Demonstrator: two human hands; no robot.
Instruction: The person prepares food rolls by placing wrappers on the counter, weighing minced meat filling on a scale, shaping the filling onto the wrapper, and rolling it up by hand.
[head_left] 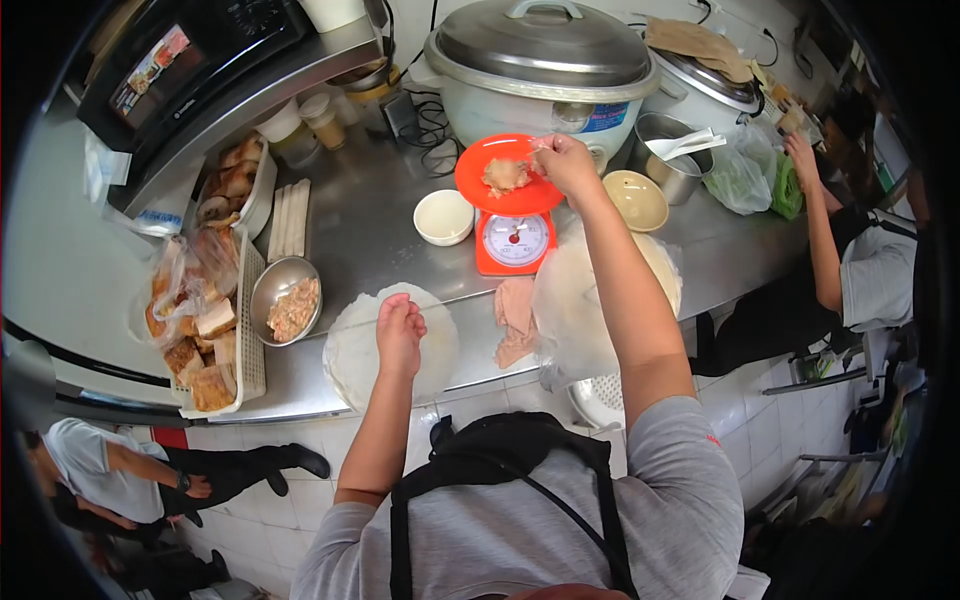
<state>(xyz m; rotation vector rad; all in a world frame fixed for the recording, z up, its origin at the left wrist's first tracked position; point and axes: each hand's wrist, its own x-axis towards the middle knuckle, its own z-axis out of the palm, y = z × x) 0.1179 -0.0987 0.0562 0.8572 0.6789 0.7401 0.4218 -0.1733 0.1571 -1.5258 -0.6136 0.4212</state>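
**Meat on scale plate, right hand at plate's edge, left hand over the round sheet**

Meat (507, 177): pale lump near the middle of the orange plate (480, 200), on top of the orange scale (490, 262). Irregular outline, no clear long axis. Scale dial (515, 241) faces the wearer; the scale's height runs roughly away from the wearer in view. Needle reading and markings too small to read.

Right hand (566, 166): pinching a small pink bit (540, 147) over the plate's right side. Fingertips partly hidden, bit too small to identify.

Left hand (400, 335): released, fingers loosely curled, above the white sheet (350, 345). Inner palm mostly hidden by the curl.

Right forearm hides part of the pale stack (655, 275) and its clear plastic; can't tell what the layers are. Pink cloth (515, 320) lies between sheet and stack, at the counter (380, 225) edge.

White bowl (444, 218) sits just left of the scale, tan bowl (637, 201) to its right. Steel bowl (286, 300) of pinkish mix is left of the sheet. Basket (252, 340) of browned blocks is further left, partly under cloudy plastic. Co-worker (830, 260) at far right: face out of view, hand near a green bag (786, 185), contents unclear.
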